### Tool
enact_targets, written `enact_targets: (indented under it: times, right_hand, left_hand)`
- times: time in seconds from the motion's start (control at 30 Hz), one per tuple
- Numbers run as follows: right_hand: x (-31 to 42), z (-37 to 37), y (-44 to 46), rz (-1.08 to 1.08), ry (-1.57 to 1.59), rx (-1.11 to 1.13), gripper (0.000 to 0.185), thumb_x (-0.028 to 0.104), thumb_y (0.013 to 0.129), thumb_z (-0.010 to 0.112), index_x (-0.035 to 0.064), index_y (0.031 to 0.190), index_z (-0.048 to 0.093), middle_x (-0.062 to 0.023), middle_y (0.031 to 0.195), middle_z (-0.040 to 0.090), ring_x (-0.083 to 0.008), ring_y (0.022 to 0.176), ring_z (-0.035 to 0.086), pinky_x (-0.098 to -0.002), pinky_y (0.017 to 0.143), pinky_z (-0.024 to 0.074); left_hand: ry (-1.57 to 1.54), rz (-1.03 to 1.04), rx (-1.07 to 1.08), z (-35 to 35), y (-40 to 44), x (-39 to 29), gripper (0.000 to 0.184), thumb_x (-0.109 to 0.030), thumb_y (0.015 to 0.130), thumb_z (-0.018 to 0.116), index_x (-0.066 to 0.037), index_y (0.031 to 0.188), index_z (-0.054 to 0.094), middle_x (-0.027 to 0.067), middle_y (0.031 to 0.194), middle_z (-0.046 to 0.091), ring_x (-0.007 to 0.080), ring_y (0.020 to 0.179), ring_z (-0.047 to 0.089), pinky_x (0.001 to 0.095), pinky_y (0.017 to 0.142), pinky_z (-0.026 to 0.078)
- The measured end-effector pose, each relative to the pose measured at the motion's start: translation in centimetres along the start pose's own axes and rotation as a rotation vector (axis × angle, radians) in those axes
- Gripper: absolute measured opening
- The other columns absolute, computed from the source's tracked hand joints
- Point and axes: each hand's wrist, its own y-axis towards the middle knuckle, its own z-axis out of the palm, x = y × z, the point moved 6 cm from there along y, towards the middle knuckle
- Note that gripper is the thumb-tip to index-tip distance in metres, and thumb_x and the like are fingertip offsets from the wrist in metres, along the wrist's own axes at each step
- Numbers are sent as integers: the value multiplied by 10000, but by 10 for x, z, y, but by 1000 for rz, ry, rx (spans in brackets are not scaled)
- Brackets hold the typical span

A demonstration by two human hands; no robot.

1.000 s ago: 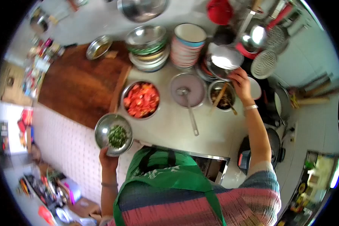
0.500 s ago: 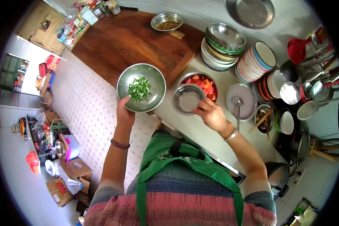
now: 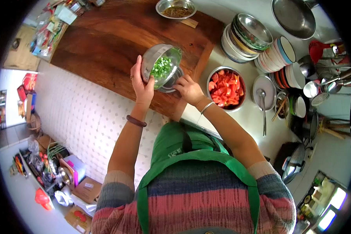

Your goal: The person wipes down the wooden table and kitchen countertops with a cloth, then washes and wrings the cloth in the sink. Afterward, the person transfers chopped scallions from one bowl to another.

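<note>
My left hand (image 3: 142, 84) grips a steel bowl (image 3: 149, 58) that is tilted to the right, with chopped green onions (image 3: 161, 67) inside. Partly beneath it, a smaller steel bowl (image 3: 171, 82) is held at its right rim by my right hand (image 3: 188, 88), the fingers closed on the edge. Both bowls are at the front part of the brown wooden board (image 3: 105, 39). To the right of my right hand, a bowl of cut tomatoes (image 3: 227, 88) stands on the light counter.
A bowl with brown contents (image 3: 177, 11) sits at the board's back. Stacked bowls and plates (image 3: 238, 43), a bowl with a ladle (image 3: 264, 86) and a bowl with chopsticks (image 3: 282, 105) stand right. Utensils (image 3: 323, 84) hang beyond. Boxes (image 3: 86, 189) are at lower left.
The small bowl has moved left from beside the tomatoes to under the onion bowl. My left hand has tipped the onion bowl, and the view has shifted.
</note>
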Motion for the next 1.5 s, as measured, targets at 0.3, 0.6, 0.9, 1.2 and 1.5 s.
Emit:
enact_targets:
  times: [0.3,0.6,0.9,1.2,1.5]
  right_hand:
    - [8,-9,-9,60,164,-87,332,41,642,606,97,968,639,-40,1025,593,-249,950,557,-330,818,494]
    - [6,-5,36,293,108,-58,353,34,719,560,-3,1068,593,-165,1171,518,-310,1113,489,-376,941,429]
    - [10,20,46,153,-81,180,366,131,822,488,67,1171,581,-99,1139,539,-255,1152,460,-345,976,385]
    - [21,17,72,121,-79,277,344,138,853,480,97,1185,561,-69,1170,533,-257,1158,467,-359,998,372]
    - [12,10,59,128,-155,210,366,144,813,531,97,1175,545,-89,1184,511,-228,1128,477,-346,979,377]
  left_hand:
    - [179,258,61,3,-4,8,637,-14,674,569,-39,1301,460,165,1182,463,309,1082,464,382,946,385]
    - [115,385,151,9,-11,8,631,43,671,519,-26,1295,453,175,1211,444,337,1124,445,409,961,376]
    - [114,356,73,2,-1,15,603,48,671,516,-15,1269,478,173,1166,466,319,1064,478,387,928,406]
    - [128,380,125,1,2,11,636,53,648,514,-28,1278,476,159,1166,466,309,1075,472,385,935,403]
    - [88,336,80,-5,14,21,652,55,629,486,-27,1276,475,162,1178,473,306,1088,471,390,964,381]
